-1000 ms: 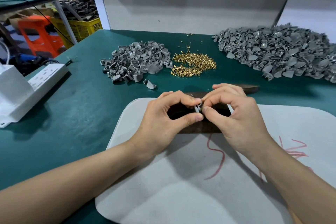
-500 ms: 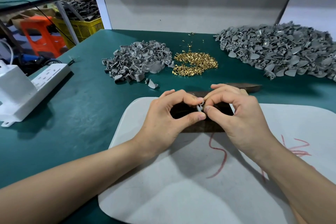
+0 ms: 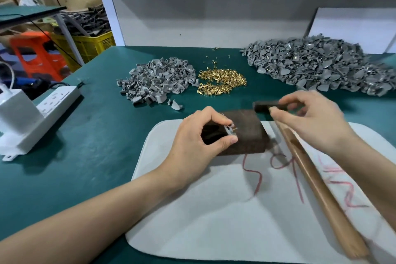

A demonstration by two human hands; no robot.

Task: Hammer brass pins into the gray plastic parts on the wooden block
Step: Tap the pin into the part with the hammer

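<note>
A dark wooden block (image 3: pixel 246 135) sits at the far edge of a white mat (image 3: pixel 214 210). My left hand (image 3: pixel 199 135) pinches a gray plastic part (image 3: pixel 228 131) upright on the block, with a brass pin (image 3: pixel 234 129) sticking out of it. My right hand (image 3: pixel 308 118), blurred, curls over the dark head of a hammer (image 3: pixel 266 106) just behind the block, thumb and forefinger on the head. The hammer's wooden handle (image 3: pixel 317 188) lies diagonally across the mat toward the near right.
On the green table (image 3: pixel 85 135) behind the block lie a small heap of gray parts (image 3: pixel 156 80), a pile of brass pins (image 3: pixel 221 81) and a large heap of gray parts (image 3: pixel 317 66). A white power strip (image 3: pixel 53 103) lies at the left edge.
My right hand has left the gray part and moved right and back onto the hammer's head. My left hand alone now holds the part on the block.
</note>
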